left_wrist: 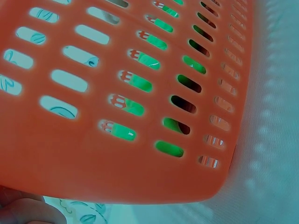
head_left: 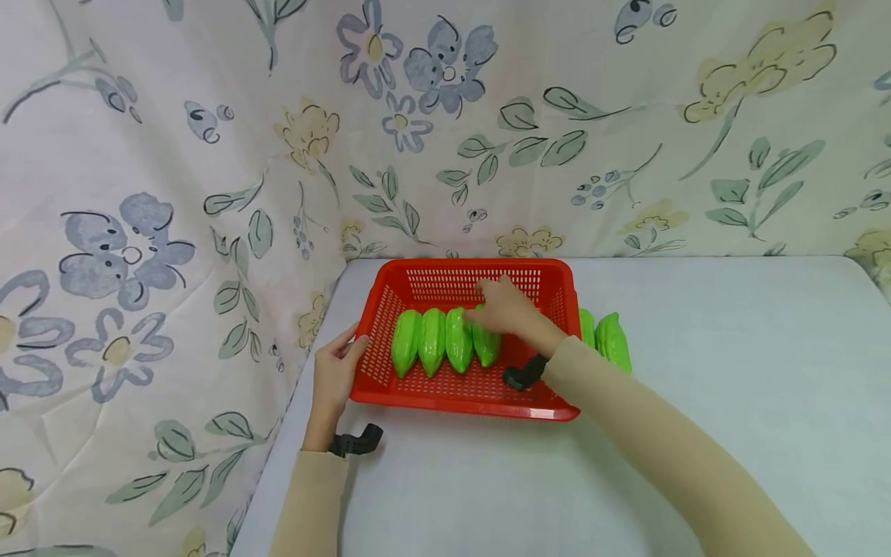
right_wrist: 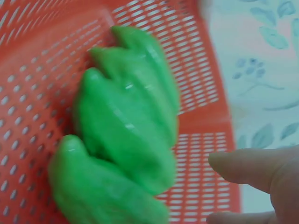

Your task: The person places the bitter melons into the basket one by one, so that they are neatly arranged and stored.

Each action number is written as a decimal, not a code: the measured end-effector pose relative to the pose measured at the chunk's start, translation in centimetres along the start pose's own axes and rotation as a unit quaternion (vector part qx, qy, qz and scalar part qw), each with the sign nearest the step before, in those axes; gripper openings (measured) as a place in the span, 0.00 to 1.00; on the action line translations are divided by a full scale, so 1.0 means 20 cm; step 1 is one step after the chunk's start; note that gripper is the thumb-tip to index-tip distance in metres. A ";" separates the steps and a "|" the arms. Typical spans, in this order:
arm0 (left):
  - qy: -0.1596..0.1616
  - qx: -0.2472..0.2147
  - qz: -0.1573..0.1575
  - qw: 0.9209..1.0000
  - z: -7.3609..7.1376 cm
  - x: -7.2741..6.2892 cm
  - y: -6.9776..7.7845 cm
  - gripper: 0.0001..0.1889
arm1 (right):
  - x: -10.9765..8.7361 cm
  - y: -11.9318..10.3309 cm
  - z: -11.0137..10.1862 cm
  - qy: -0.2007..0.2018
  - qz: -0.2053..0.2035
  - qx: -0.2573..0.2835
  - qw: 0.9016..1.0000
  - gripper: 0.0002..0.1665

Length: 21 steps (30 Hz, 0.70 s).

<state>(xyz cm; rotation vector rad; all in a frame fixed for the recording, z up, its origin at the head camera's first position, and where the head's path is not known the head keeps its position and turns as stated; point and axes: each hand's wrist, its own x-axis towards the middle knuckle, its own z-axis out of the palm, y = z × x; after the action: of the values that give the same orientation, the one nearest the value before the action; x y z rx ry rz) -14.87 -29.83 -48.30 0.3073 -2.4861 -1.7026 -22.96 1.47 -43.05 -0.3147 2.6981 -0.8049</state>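
Note:
A red plastic basket (head_left: pixel 459 405) with slotted walls sits on the table, tipped slightly toward me. Inside it, several glossy green ridged fruits (head_left: pixel 432 343), shaped like star fruits, lie side by side in a row from the left. My left hand (head_left: pixel 334 375) grips the basket's left rim, its thumb on the near side; fingertips (left_wrist: pixel 28 211) show at the rim in the left wrist view. Over the right end of the row hovers my right hand (head_left: pixel 513 309), holding nothing. Its fingers (right_wrist: pixel 243 168) are extended and apart from the fruits in the right wrist view.
Just right of the basket, more green fruits (head_left: pixel 614 340) lie on the white table (head_left: pixel 731 387), partly hidden by the basket and my right forearm. A flowered curtain (head_left: pixel 487 155) hangs behind the table and along its left side.

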 end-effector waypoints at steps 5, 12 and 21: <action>0.002 0.001 -0.001 1.000 0.00 0.00 0.00 0.27 | -0.05 -0.02 -0.08 0.015 -0.030 0.032 0.999 0.40; 0.000 0.000 -0.009 1.000 0.00 0.00 0.00 0.26 | -0.12 -0.02 -0.16 0.018 -0.064 0.072 0.995 0.38; -0.003 0.001 -0.012 1.000 0.00 0.00 0.00 0.26 | -0.21 -0.02 -0.23 0.028 -0.087 0.096 0.991 0.38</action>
<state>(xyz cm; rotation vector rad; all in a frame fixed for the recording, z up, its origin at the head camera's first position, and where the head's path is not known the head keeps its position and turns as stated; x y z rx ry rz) -14.86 -29.82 -48.34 0.3336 -2.4967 -1.7130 -20.52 4.60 -38.26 -0.4919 2.6436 -1.1307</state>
